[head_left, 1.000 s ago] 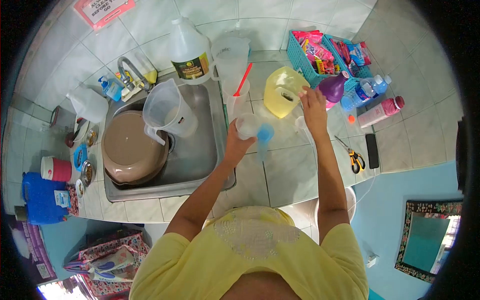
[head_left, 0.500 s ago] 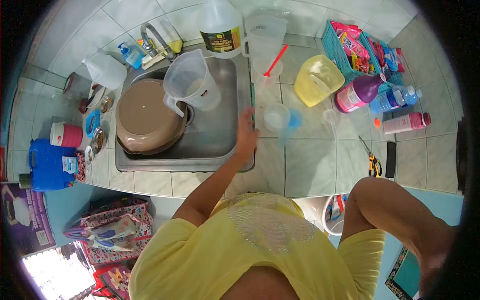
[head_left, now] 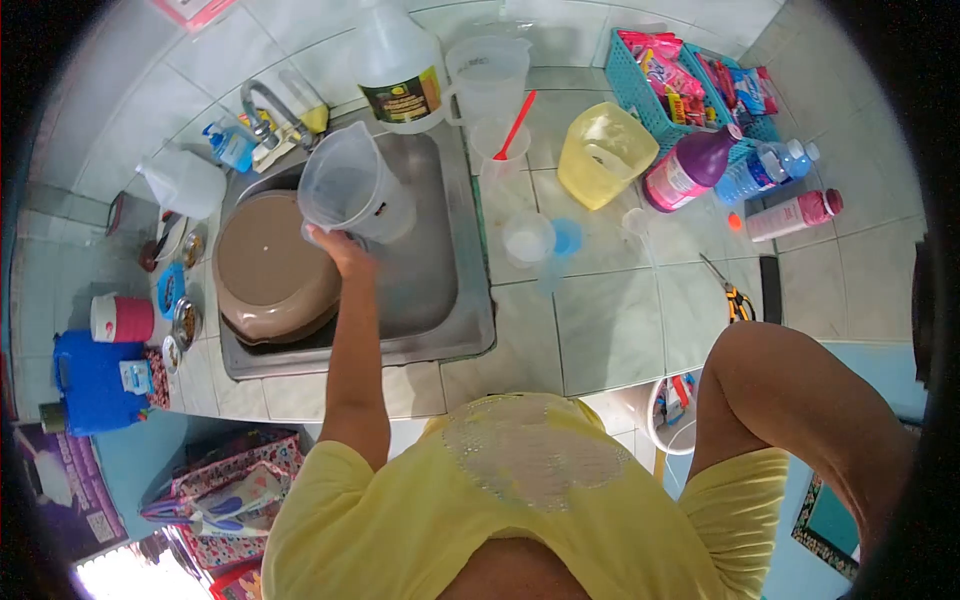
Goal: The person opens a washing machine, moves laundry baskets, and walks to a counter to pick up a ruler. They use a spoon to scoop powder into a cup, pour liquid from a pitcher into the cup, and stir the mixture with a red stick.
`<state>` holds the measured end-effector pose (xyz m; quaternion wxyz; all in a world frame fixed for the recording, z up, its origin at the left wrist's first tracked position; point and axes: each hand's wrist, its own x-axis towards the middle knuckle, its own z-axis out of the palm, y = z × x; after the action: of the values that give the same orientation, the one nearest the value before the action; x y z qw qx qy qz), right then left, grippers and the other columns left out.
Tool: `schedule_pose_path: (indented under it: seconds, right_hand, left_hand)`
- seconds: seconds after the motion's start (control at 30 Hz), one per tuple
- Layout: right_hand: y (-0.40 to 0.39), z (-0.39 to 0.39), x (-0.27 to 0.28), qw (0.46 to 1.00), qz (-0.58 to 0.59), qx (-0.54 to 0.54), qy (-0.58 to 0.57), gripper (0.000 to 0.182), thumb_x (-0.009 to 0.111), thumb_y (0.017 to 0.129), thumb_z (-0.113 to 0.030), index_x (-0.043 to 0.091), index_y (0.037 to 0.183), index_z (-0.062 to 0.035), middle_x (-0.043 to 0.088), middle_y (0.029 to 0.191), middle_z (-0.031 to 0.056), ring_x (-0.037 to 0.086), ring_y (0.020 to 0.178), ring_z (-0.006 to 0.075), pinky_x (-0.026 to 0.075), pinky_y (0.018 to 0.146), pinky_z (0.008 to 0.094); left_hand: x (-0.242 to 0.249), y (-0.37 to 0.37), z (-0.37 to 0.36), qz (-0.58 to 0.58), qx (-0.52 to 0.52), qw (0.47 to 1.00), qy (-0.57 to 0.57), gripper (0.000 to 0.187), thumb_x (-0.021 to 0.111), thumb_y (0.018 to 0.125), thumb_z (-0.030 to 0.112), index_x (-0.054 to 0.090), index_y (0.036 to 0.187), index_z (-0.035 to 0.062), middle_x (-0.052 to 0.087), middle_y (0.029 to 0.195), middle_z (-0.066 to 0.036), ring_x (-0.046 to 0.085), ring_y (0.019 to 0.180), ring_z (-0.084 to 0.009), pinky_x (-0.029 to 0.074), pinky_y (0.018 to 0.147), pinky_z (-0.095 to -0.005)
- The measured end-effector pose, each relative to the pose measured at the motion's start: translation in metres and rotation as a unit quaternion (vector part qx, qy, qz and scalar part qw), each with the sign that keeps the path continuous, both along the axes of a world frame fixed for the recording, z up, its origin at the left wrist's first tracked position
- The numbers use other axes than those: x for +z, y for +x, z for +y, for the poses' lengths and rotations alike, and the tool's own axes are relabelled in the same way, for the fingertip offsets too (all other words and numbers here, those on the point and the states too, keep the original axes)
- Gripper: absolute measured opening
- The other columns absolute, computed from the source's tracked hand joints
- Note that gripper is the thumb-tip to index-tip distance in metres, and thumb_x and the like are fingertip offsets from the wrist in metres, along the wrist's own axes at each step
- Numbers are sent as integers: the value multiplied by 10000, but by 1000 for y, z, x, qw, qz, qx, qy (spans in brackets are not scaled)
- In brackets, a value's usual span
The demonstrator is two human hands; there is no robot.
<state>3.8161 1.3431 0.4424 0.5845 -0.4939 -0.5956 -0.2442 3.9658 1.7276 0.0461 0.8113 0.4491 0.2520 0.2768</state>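
Note:
My left hand is closed round the handle of a clear plastic pitcher, which stands tilted in the metal sink. Beside the pitcher, an upturned brown basin fills the sink's left part. My right arm is bent out to the right, and the hand at its end lies outside the view. Right of the sink are a small clear cup, a blue round item and a red spoon resting in a clear container.
A large jug and another clear pitcher stand behind the sink. Rightward are a yellow container, a purple bottle, a teal basket and scissors. A faucet rises at the back left.
My left hand has moved left from the sink's right edge and taken hold of the pitcher's handle. The whole view has shifted slightly.

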Motion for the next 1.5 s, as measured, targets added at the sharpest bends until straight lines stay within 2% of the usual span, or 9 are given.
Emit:
schedule_pose_path:
  seconds: [0.27,0.37,0.47,0.57,0.77,1.0,1.07,1.17,1.5]
  right_hand:
    - [28,-3,11,998,45,17,33,346,337,846,-127,429,1161,-17,415,1203,130,396,1091,204,349,878,320]
    - [85,-1,-23,976,177,1,126,346,331,846,-103,424,1164,-2,421,1198,136,408,1082,199,347,879,320]
    - [178,53,-104,895,294,-196,271,342,373,833,-99,433,1155,1,440,1193,91,428,1060,178,375,850,307]
    - [241,94,-203,776,575,-233,116,399,511,764,-186,417,1131,-61,425,1142,54,425,1018,139,350,857,339]
    - [300,129,-337,635,653,-413,-6,594,610,691,-229,363,1188,-20,363,1224,181,409,1060,290,342,866,361]
    - [315,123,-359,691,600,-390,-101,271,594,728,-207,545,939,-45,552,911,84,506,809,173,398,671,304]
    - [317,122,-370,772,227,-572,-159,152,587,745,-180,560,806,-43,535,744,66,494,643,174,400,586,290]
    - [285,126,-335,811,325,-459,-162,138,564,750,-168,544,811,-46,529,771,113,521,694,281,416,614,372]
    - [241,93,-293,818,231,-455,-268,155,522,790,-202,496,850,-61,529,765,99,528,653,260,413,588,353]
  left_hand:
    - [-54,32,41,-95,16,995,37,730,316,774,605,304,1265,65,313,1302,-96,281,1190,-264,198,991,-352]
    - [-5,30,-1,-75,106,988,-84,615,356,780,490,356,1233,74,351,1272,-84,313,1165,-259,233,969,-380]
    - [-16,34,5,-164,55,976,-128,572,352,780,445,383,1213,72,372,1254,-84,328,1155,-261,241,963,-389]
    - [-7,36,2,-128,82,986,-70,532,336,785,396,404,1198,68,393,1234,-87,338,1149,-257,249,961,-390]
    - [6,30,1,-101,58,992,-39,529,345,777,404,455,1130,26,430,1189,-114,376,1111,-280,292,936,-408]
    - [26,4,6,-79,-52,995,-18,546,384,786,377,421,1185,7,443,1190,-110,406,1101,-250,309,925,-369]
    - [34,-1,5,-79,-69,994,-24,539,408,784,370,437,1172,-3,468,1158,-120,436,1069,-250,329,908,-364]
    - [50,-7,-1,-44,-79,996,5,528,434,781,365,458,1152,-9,481,1137,-132,456,1045,-244,350,887,-352]
    - [83,-31,-28,16,-50,993,110,471,509,766,289,489,1111,-32,512,1084,-137,497,977,-232,385,845,-334]
